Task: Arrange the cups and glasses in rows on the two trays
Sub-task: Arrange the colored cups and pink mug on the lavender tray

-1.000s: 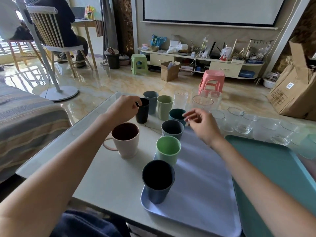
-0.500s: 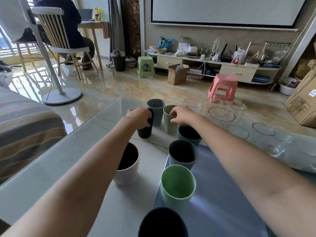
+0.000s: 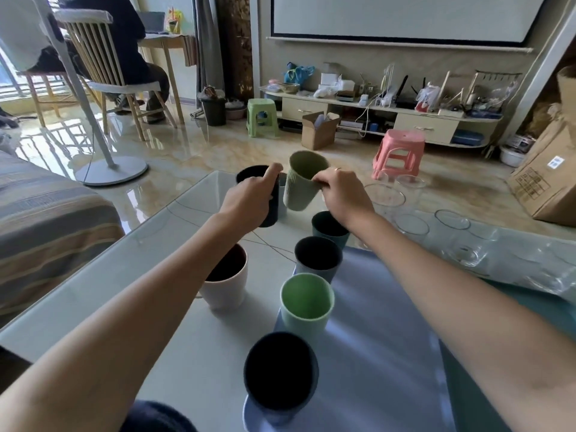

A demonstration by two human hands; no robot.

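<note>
My left hand grips a black cup lifted off the table at the far end. My right hand holds a ribbed olive-green cup, raised and tilted. On the lavender tray a row of cups runs along its left edge: a dark blue cup nearest me, a light green cup, a grey-blue cup and a teal cup. A white mug stands on the table left of the tray. The teal tray lies to the right.
Several clear glasses stand at the table's far right, some under a plastic sheet. A grey-blue cup sits partly hidden between the two lifted cups. A striped sofa lies left of the table; a fan stand and stools stand beyond.
Both hands have lifted their cups off the table: the left raised the black cup, the right raised and tilted the olive-green cup. The camera has moved closer.
</note>
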